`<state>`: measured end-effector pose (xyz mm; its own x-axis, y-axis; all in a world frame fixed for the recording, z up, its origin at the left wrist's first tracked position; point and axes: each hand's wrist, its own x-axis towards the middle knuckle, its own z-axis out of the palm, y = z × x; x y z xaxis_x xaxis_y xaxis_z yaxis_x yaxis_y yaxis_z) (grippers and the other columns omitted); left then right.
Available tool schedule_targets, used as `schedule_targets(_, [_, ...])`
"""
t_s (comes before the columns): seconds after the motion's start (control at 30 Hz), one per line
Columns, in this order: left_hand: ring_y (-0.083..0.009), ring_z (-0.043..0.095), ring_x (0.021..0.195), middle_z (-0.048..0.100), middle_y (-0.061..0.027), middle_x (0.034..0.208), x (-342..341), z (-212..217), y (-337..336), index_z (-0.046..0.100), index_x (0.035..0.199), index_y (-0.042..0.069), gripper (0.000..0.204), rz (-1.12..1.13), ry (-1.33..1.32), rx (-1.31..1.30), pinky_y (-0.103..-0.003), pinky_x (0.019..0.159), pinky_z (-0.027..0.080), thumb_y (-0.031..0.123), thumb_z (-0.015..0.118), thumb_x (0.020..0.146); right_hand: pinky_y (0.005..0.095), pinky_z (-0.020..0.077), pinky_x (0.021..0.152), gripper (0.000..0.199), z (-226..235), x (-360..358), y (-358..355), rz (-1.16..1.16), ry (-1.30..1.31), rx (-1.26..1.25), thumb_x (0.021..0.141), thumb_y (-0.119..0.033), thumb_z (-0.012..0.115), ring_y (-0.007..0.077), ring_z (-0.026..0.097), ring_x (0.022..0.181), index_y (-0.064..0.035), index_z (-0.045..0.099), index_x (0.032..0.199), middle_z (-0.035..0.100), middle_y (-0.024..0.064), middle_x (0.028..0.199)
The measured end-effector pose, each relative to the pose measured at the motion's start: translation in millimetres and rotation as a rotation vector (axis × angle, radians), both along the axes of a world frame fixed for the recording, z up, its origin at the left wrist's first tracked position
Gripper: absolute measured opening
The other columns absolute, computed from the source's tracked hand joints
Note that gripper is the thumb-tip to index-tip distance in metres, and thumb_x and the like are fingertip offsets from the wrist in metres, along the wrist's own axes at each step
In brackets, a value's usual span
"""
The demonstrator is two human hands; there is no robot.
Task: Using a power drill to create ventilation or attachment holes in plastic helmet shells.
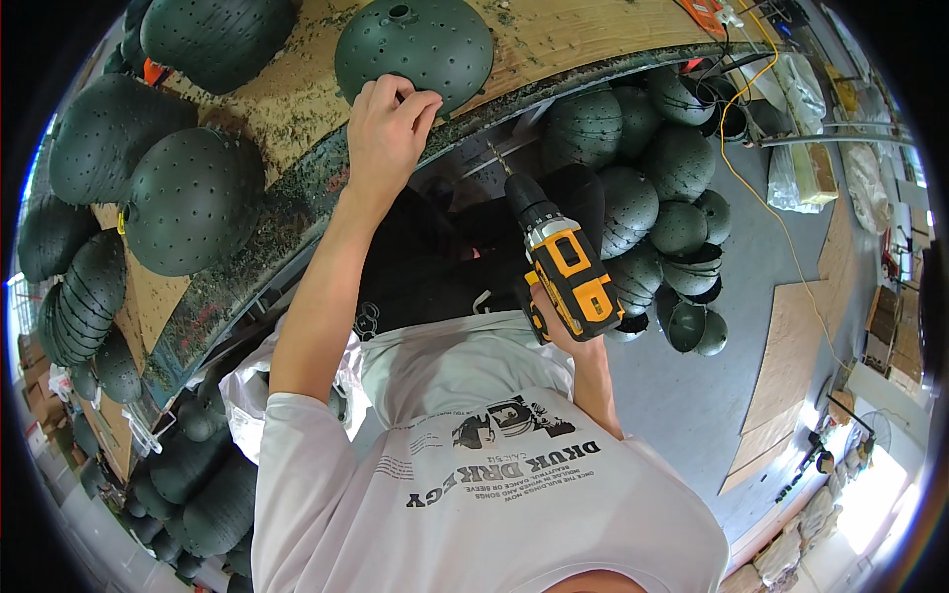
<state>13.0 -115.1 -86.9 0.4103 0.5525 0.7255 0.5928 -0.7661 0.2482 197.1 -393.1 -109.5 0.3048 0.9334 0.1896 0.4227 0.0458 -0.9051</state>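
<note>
A dark green plastic dome (440, 49), dotted with small holes and with a larger hole on top, sits on the workbench near its front edge. My left hand (390, 128) is at the dome's near side, fingers curled into a pinch against it; what is between the fingertips is hidden. In my right hand (563, 321) is a yellow and black cordless drill (570, 267), gripped by its handle. The drill's thin bit (497, 156) points away from me, below the bench edge and apart from the dome.
Green shavings litter the cardboard-covered workbench (554, 30). More perforated domes (193, 203) crowd its left side. Stacked green bowl-like shells (682, 163) stand beyond the bench edge to the right. A yellow cable (727, 138) hangs down there, and cardboard sheets (781, 356) lie on the grey floor.
</note>
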Motion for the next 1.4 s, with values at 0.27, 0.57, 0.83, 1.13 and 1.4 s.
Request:
schedule_targets(0.27, [-0.0255,0.058,0.082,0.058,-0.0042,0.091,-3.2,-0.5,-1.2,0.074,0.089,0.008,0.015,-0.023,0.037,0.006,-0.038,0.069,0.049,0.008,0.085,0.079,0.0342,0.0577,0.069,0.015,0.8,0.5,0.4,0.009,-0.006,0.007,0.082,-0.003,0.078,0.0240,0.074,0.077,-0.0063,0.075,0.097,0.077,0.0066,0.088])
schedule_targets(0.57, [-0.0300,0.059,0.089,0.061,-0.0053,0.093,0.2,17.9,9.8,0.064,0.086,0.010,0.025,0.092,0.021,-0.014,-0.043,0.079,0.047,0.016,0.088,0.078,0.0336,0.0577,0.069,0.017,1.2,0.5,-1.0,0.009,0.056,0.037,0.082,-0.002,0.078,0.0244,0.074,0.078,-0.0055,0.075,0.098,0.077,0.0071,0.090])
schedule_targets(0.83, [-0.0357,0.063,0.111,0.069,-0.0091,0.116,4.3,38.0,32.9,0.074,0.103,0.014,0.026,0.176,0.058,0.250,-0.043,0.094,0.048,0.029,0.083,0.084,0.0339,0.0568,0.069,0.018,-6.4,0.0,-2.9,-0.005,0.033,-0.013,0.082,-0.002,0.079,0.0233,0.073,0.079,-0.0068,0.075,0.098,0.076,0.0065,0.091])
schedule_targets(1.13, [-0.0374,0.060,0.117,0.063,-0.0165,0.127,-2.0,63.0,59.0,0.064,0.127,0.008,0.044,0.055,0.063,-0.085,-0.048,0.100,0.047,0.034,0.074,0.094,0.0296,0.0577,0.071,0.022,-1.4,4.2,45.0,0.139,-0.119,0.213,0.088,-0.009,0.080,0.0161,0.073,0.080,-0.0041,0.075,0.109,0.077,0.0063,0.094])
schedule_targets(1.4, [-0.0423,0.055,0.124,0.057,-0.0216,0.137,20.2,52.5,86.8,0.058,0.134,0.003,0.049,0.145,0.104,-0.360,-0.053,0.106,0.046,0.038,0.064,0.101,0.0306,0.0568,0.077,0.030,13.7,-3.5,75.4,0.193,-0.044,0.145,0.077,0.002,0.077,0.0228,0.070,0.082,0.0010,0.068,0.106,0.071,0.0103,0.102])
